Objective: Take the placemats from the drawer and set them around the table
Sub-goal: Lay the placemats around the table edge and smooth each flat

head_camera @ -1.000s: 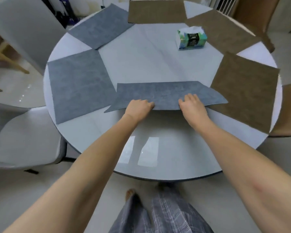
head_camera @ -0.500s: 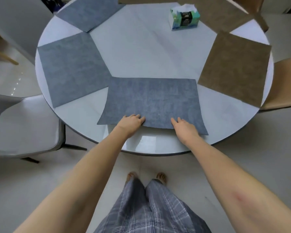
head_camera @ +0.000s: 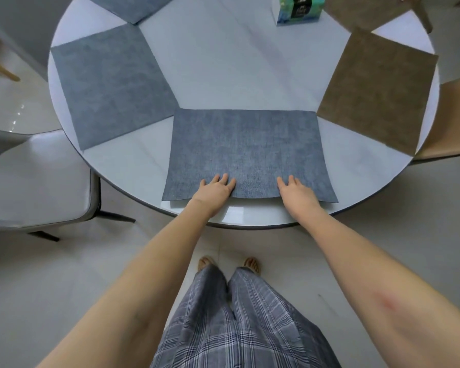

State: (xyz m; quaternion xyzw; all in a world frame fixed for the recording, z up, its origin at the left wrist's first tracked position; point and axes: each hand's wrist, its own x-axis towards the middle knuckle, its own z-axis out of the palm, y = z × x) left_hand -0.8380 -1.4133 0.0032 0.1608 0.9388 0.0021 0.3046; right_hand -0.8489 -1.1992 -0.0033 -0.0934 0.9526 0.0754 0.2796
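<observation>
You were on the final placement step: your left hand (head_camera: pixel 215 191) and right hand (head_camera: pixel 298 193) both lay flat, fingers straight, on the near edge of the rectangular blue-grey woven placemat (head_camera: pixel 246 152). Nothing was gripped or pinched, just pressed down. That mat sat on the round white glossy table (head_camera: pixel 223 73) at the rim nearest you, its near edge close to that rim. Left of it along the table rim lay a second blue-grey woven mat (head_camera: pixel 109 83); right of it, a brown woven mat (head_camera: pixel 377 88). More mats showed partly at the table's far side, beside a green tissue box (head_camera: pixel 298 7). My read: layout looked complete. The next move only called for lifting both palms straight up, no dragging, or the mat skews.
</observation>
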